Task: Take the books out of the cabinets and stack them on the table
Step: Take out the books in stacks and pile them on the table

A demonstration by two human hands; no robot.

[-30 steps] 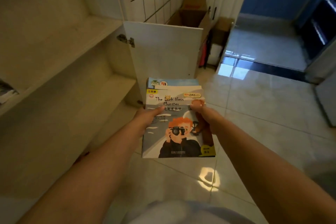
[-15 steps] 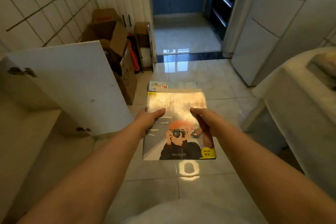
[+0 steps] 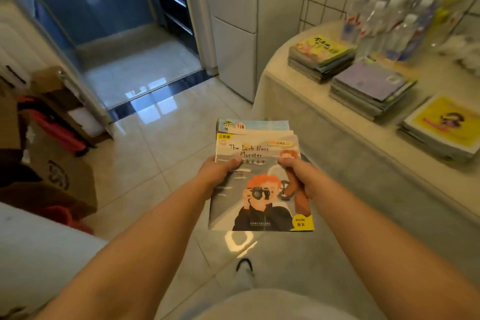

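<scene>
a cloth-covered counter (image 3: 324, 122) stands to the right, against a tiled wall, already carrying three stacks of books: a far one with a yellow cover (image 3: 322, 56), a middle one topped in lilac (image 3: 371, 89) and a near one with a yellow-and-white cover (image 3: 441, 128), with clear plastic bottles (image 3: 394, 15) behind them. a person carries a small bundle of thin books (image 3: 257, 176) over the tiled floor, short of the counter's edge. the left hand (image 3: 219, 173) grips the bundle's left edge, thumb on the top cover; the right hand (image 3: 296, 174) grips the right edge likewise. the step in hand appears to be the carry; the next move likely calls for swinging right and lowering the bundle squarely onto a stack or beside one.
</scene>
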